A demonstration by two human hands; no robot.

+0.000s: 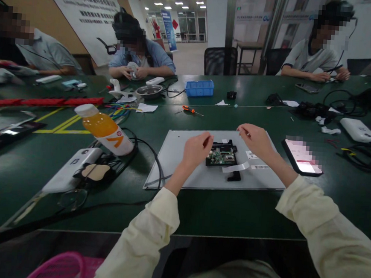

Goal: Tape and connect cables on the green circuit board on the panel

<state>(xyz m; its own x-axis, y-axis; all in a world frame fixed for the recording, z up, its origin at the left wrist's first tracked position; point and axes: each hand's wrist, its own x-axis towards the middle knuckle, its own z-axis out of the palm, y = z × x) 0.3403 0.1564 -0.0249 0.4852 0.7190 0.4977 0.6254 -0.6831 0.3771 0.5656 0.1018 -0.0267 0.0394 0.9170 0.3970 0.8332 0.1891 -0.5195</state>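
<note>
A flat grey panel [183, 173] lies on the green table in front of me, with a small green circuit board [222, 155] in a black frame at its middle and a white ribbon strip [235, 167] beside it. My left hand [196, 150] hovers just left of the board with its fingers curled into a pinch; what it holds is too small to name. Above the board's upper right corner, my right hand [256, 141] is also curled, fingertips pinched together near the panel's far edge. Both sleeves are pale yellow.
An orange juice bottle [104, 129] lies tilted at left over cables and a white device [70, 169]. A lit phone [302, 156] sits right of the panel. A screwdriver [190, 110] and blue tray [199, 88] lie beyond. Three other people work at the far side.
</note>
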